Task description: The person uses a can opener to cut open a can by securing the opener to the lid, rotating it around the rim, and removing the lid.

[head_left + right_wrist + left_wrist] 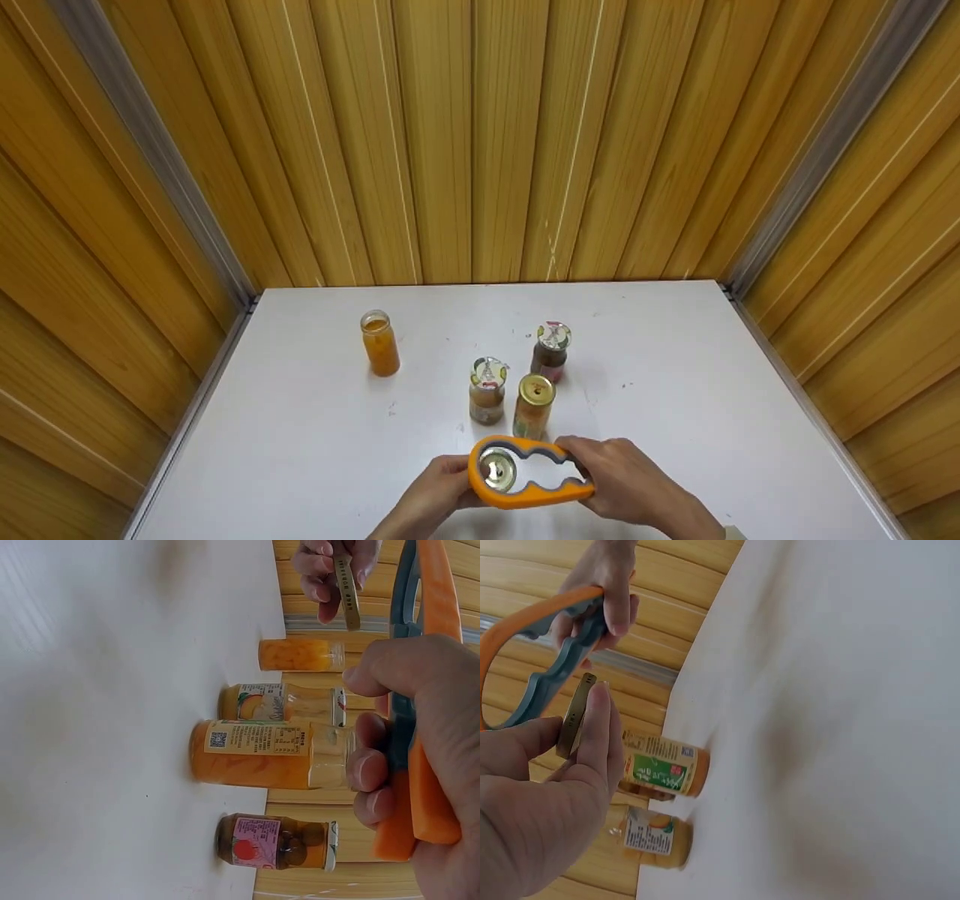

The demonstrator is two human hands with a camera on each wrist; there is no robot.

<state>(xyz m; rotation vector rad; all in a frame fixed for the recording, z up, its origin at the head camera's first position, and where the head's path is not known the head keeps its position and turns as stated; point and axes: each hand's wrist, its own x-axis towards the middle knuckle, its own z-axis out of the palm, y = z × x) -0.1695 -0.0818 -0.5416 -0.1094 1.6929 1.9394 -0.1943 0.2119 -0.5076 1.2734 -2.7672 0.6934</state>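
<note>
My left hand (442,484) pinches a gold jar lid (498,469) between thumb and fingers. In the left wrist view the lid (574,716) stands edge-on. An orange jar opener (536,495) with a grey scalloped inner edge is gripped at its handle end by my right hand (622,480); its fingers curl round both arms in the right wrist view. From the head, the lid shows through the opener's wide end. Just beyond the opener stands a gold-lidded jar (533,409) of orange contents, partly hidden in the head view.
An uncovered jar (382,349) with orange contents stands at the left. Two jars with patterned lids, one pale (487,394) and one dark (551,352), stand near the gold-lidded one. Wood-patterned walls (472,142) enclose the white table (300,420) behind and on both sides.
</note>
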